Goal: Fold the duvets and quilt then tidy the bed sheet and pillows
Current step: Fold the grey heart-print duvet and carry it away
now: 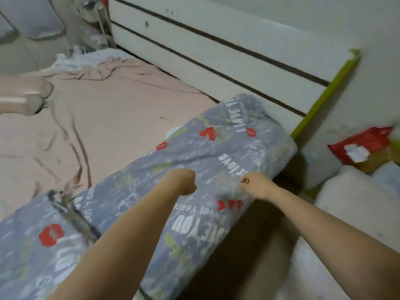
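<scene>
Head view. Your left hand point(184, 180) is curled into a fist with its knuckles down on the top of the folded grey duvet point(134, 198); whether the fingers pinch cloth or only press on it cannot be told. Your right hand point(256, 184) lies just beside it, toward the near right edge of the duvet, with fingers bent against the fabric and a small bright point at the fingertips; its hold, too, cannot be told through the blur. Both forearms reach in from the lower edge of the frame, the left one crossing over the duvet, the right one over the dark gap beside the bed.

The duvet is a long, thick roll-like fold printed with white lettering, red hearts and red lips. It lies along the near right edge of the bed, running from the lower left corner of the frame up to the headboard point(216, 46), which its far end touches. Both hands rest on its middle stretch, nearer the headboard end.

The pink bed sheet point(112, 118) covers the rest of the mattress and is creased, with long wrinkles to the left of the duvet. A bunched white blanket point(86, 59) sits at the far corner of the bed. At the right edge, off the bed, stand a red bag point(363, 146) and pale bundles point(355, 200).
</scene>
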Demonstrator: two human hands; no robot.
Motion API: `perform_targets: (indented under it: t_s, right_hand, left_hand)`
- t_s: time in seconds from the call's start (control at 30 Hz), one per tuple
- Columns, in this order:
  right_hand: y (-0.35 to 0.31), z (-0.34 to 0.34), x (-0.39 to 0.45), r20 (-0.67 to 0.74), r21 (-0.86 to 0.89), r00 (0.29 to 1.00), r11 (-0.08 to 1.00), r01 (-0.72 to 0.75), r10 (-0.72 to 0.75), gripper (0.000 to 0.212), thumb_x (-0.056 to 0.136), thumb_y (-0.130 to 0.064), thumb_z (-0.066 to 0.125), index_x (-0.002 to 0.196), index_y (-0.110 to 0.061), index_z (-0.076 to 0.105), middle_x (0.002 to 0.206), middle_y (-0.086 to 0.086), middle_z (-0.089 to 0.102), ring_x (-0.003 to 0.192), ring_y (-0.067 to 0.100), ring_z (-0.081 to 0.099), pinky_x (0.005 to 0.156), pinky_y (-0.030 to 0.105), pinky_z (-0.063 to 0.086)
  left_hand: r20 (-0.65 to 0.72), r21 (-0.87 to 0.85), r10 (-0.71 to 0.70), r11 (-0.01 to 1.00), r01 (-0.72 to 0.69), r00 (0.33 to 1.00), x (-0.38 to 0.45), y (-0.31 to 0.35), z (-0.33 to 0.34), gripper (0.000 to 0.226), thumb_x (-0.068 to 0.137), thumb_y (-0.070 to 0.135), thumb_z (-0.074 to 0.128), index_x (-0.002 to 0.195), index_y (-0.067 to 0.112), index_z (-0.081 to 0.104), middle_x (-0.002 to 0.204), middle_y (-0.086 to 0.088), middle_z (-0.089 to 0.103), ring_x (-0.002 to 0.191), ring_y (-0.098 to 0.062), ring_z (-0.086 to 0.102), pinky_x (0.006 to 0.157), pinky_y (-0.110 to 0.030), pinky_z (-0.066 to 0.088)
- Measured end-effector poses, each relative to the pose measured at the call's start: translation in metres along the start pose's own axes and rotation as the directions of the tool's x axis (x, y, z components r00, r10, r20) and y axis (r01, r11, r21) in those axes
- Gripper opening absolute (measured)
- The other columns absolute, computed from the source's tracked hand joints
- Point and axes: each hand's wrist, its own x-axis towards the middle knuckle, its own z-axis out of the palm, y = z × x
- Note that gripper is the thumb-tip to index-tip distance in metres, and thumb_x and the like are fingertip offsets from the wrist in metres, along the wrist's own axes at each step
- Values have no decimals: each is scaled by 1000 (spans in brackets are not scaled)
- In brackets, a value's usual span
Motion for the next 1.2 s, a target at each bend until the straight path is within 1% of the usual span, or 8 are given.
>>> perform_targets:
  t_s: [0.23,0.4,0.63,0.7,0.83,0.93,1.07,1.2]
  right_hand:
    - [138,-82,8,-168,242,963,956,-169,213,26,93,-26,55,100,-5,67,103,12,69,99,27,62,86,34,49]
    - [211,-119,59,-169,292,944,929,-227,283,35,94,-33,55,120,-9,59,121,10,61,111,27,57,94,36,46]
    - [314,-156,154,-99,396,912,856,-331,399,31,94,-32,55,116,-11,56,118,9,60,105,26,57,90,42,48]
    - [343,-162,188,-92,438,903,832,-341,419,30,93,-31,55,116,-11,55,117,9,59,102,25,57,83,37,49]
    - [379,-164,249,-111,468,907,826,-313,406,30,95,-22,50,121,-8,55,121,11,59,108,28,56,78,28,41]
    - [410,-150,331,-54,429,934,852,-298,354,27,97,-21,45,118,-8,52,117,12,59,104,28,57,84,33,46]
    - [418,-134,422,59,459,938,825,-329,341,54,95,-33,54,139,-5,40,135,12,47,122,30,48,99,38,44]
    - [425,-116,481,147,475,911,781,-406,384,103,79,-63,62,152,-10,12,153,12,28,141,29,28,116,44,21]
  left_hand:
    - [-73,155,275,953,-262,959,96,159,-105,49,100,37,42,143,13,40,147,-10,38,132,-30,41,106,-43,38]
    - [-59,274,275,929,-249,960,184,203,-146,50,99,33,45,144,13,38,148,-11,34,136,-30,34,108,-44,35]
    - [-35,453,270,862,-225,962,322,239,-201,56,96,32,51,146,16,32,155,-14,21,146,-33,10,115,-48,22]
    - [-18,501,271,835,-226,962,364,256,-221,60,95,33,52,148,15,29,157,-15,16,147,-33,7,116,-49,19]
    - [5,514,300,817,-260,954,426,284,-249,60,97,33,49,149,15,27,158,-13,15,148,-30,5,117,-48,16]
    - [1,510,266,829,-229,964,490,298,-256,61,96,28,51,150,15,26,159,-13,16,148,-30,3,119,-47,14]
    - [30,491,220,846,-206,975,548,300,-254,66,97,37,48,152,14,19,160,-11,13,148,-28,-3,119,-44,10]
    - [103,488,206,842,-230,973,608,303,-249,77,95,36,54,154,17,8,161,-8,6,148,-28,-9,119,-43,5]
